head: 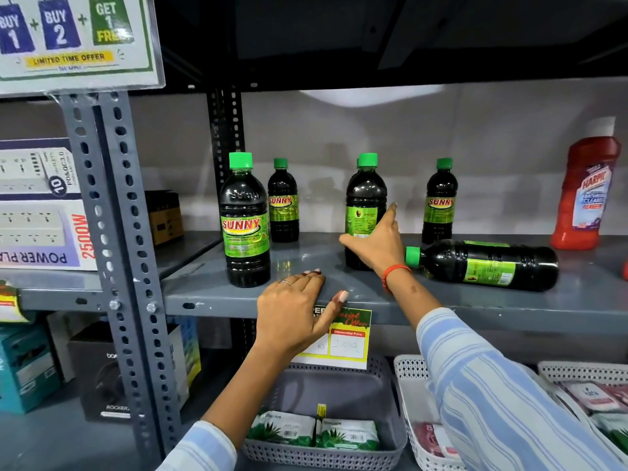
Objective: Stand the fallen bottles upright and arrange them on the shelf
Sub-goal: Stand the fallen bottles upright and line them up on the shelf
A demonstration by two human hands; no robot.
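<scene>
Blue-white striped sleeves (503,396), orange wristband (394,271)

a shop: slotted grey steel shelving (112,205), a buy-two-get-one offer sign (74,39) at top left, a discounted-price tag (346,338) on the shelf's front edge, boxed goods (40,232).

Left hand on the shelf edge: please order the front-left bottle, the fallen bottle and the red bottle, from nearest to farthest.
From the left hand:
1. Front-left bottle, upright, just above-left of the hand.
2. Fallen bottle, lying on its side, to the right.
3. Red bottle, upright at the shelf's far right.
</scene>
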